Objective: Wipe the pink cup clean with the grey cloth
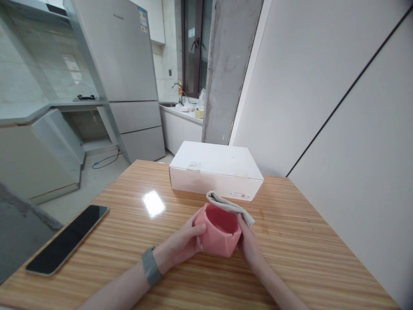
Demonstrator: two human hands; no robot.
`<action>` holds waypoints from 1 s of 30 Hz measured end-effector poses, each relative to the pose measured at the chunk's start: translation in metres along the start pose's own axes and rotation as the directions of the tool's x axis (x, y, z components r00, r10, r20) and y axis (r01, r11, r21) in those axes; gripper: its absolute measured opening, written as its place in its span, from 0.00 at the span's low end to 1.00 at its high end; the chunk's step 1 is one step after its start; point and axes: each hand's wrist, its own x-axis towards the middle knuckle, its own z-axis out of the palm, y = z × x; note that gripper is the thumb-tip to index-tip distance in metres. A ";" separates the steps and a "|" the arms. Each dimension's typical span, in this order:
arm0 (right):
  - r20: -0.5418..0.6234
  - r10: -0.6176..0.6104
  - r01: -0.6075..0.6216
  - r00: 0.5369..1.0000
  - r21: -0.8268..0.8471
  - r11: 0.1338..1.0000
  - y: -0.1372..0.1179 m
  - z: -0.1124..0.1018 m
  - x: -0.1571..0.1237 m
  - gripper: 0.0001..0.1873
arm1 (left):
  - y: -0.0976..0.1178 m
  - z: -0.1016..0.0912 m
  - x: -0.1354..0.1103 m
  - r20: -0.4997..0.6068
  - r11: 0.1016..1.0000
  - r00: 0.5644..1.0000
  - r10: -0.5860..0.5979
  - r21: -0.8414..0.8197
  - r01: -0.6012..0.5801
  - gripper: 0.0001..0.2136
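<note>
A pink faceted ashtray [217,239] with notches in its rim is tilted above the wooden table, its hollow facing up and away from me. My left hand [191,234] grips it from the left, thumb on the outer wall near the rim. A folded light grey cloth [229,206] lies along the ashtray's far right rim. My right hand [248,237] pinches the cloth at its right end, against the ashtray's right side. Some of the right fingers are hidden behind the ashtray.
The wooden table [129,206] carries a closed white box [216,161] just beyond my hands. A black-screened phone [67,241] lies near the left edge. A white wall [338,142] borders the right side. Behind stand a grey fridge [129,64] and a sink counter [180,125].
</note>
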 end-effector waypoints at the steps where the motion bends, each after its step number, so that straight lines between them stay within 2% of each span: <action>1: 0.002 0.010 -0.010 1.000 -0.001 1.000 -0.003 0.001 -0.001 0.20 | -0.001 0.000 -0.001 -0.003 1.000 1.000 0.011 -0.001 -0.011 0.32; 5: -0.001 0.048 -0.048 0.999 -0.004 0.999 -0.006 0.002 -0.003 0.24 | -0.002 0.002 0.000 -0.051 0.998 0.997 0.061 -0.019 -0.062 0.28; 9: -0.015 -0.008 0.007 1.000 -0.012 1.000 0.003 -0.002 -0.001 0.22 | 0.002 0.001 0.003 -0.131 0.991 0.983 0.131 -0.002 -0.132 0.27; 13: 0.043 -0.050 0.052 0.998 -0.052 0.997 0.010 -0.004 -0.002 0.22 | 0.001 0.000 0.005 -0.223 0.971 0.946 0.236 0.078 -0.224 0.28; 16: 0.075 -0.071 0.077 0.995 -0.079 0.994 0.012 -0.004 -0.002 0.22 | -0.002 0.004 0.004 -0.245 0.962 0.931 0.271 0.103 -0.253 0.32; 19: 0.088 -0.080 0.088 0.993 -0.091 0.992 0.012 -0.006 -0.001 0.23 | -0.002 0.009 0.006 -0.229 0.970 0.943 0.243 0.044 -0.239 0.34; 23: 0.097 -0.074 0.084 0.992 -0.100 0.991 0.011 -0.009 0.002 0.23 | 0.004 0.012 0.011 -0.196 0.989 0.975 0.102 -0.088 -0.121 0.21; 30: 0.099 -0.123 0.131 0.987 -0.075 0.989 0.005 -0.005 -0.001 0.25 | 0.006 0.011 0.004 -0.162 0.991 0.979 0.121 -0.044 -0.129 0.20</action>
